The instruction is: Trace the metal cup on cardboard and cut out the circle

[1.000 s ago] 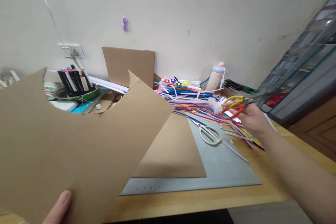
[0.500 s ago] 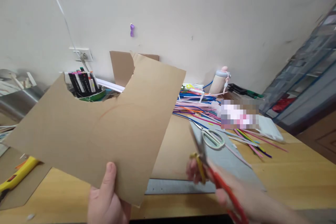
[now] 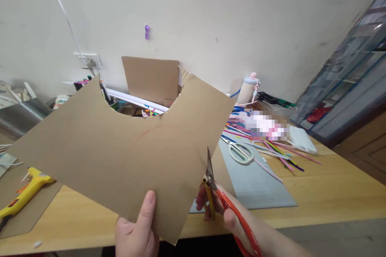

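Observation:
My left hand (image 3: 138, 225) grips the lower edge of a brown cardboard sheet (image 3: 120, 160), thumb on the near face and fingers hidden behind. A curved piece is cut out of the sheet's top edge, and a faint reddish arc is drawn below the cutout. My right hand (image 3: 223, 209) holds scissors (image 3: 245, 229) with a red handle; something yellow shows by its fingers. The scissor blades are parted at the sheet's right edge, one in front and the other apparently behind it.
White-handled scissors (image 3: 241, 152) lie on a grey mat (image 3: 256, 188) at right, near scattered pipe cleaners (image 3: 280, 154). A yellow glue gun (image 3: 24, 194) rests at left. A bottle (image 3: 247, 90) and a cardboard piece (image 3: 150, 78) stand by the wall.
The cardboard has shifted right in my left hand. My right hand has brought the scissors left, from beside the sheet to its right edge.

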The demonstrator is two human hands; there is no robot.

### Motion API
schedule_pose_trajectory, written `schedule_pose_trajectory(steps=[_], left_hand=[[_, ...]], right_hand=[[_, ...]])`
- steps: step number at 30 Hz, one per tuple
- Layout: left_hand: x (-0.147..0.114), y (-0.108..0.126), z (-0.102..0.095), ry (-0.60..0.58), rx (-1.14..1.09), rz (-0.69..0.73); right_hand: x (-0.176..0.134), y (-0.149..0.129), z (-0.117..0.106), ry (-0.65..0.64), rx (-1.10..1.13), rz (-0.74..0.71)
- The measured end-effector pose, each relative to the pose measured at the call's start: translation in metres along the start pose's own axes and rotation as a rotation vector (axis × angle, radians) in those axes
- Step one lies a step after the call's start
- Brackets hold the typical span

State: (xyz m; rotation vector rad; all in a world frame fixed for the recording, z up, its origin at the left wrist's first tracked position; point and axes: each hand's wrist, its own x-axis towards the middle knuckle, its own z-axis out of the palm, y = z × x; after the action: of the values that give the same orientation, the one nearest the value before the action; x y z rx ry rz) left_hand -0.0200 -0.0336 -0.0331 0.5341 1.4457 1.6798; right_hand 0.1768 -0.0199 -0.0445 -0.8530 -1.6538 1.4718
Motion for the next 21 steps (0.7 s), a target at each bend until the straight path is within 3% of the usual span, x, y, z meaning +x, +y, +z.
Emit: schedule_pose_trajectory(steps=[3, 8, 10, 18, 21], left_hand=[[0.001, -0.001, -0.007, -0.024, 0.030, 0.011], [0.003, -0.009, -0.013, -0.022, -0.013, 0.003], [0.005, -0.011, -0.014, -0.021, -0.004, 0.020], [0.002, -0.008, -0.018, -0.065, 0.049, 0.056], [0.000, -0.004, -0.017, -0.068, 0.044, 0.041]], right_hand=[[-0.001, -0.001, 0.009, 0.023, 0.124, 0.036], [0.000, 0.006, 0.030, 0.239, 0.299, 0.334], [0.001, 0.010, 0.033, 0.279, 0.309, 0.386], [-0.002, 0.007, 0.013, 0.110, 0.389, 0.162], [-0.004, 0.005, 0.011, 0.116, 0.407, 0.183]])
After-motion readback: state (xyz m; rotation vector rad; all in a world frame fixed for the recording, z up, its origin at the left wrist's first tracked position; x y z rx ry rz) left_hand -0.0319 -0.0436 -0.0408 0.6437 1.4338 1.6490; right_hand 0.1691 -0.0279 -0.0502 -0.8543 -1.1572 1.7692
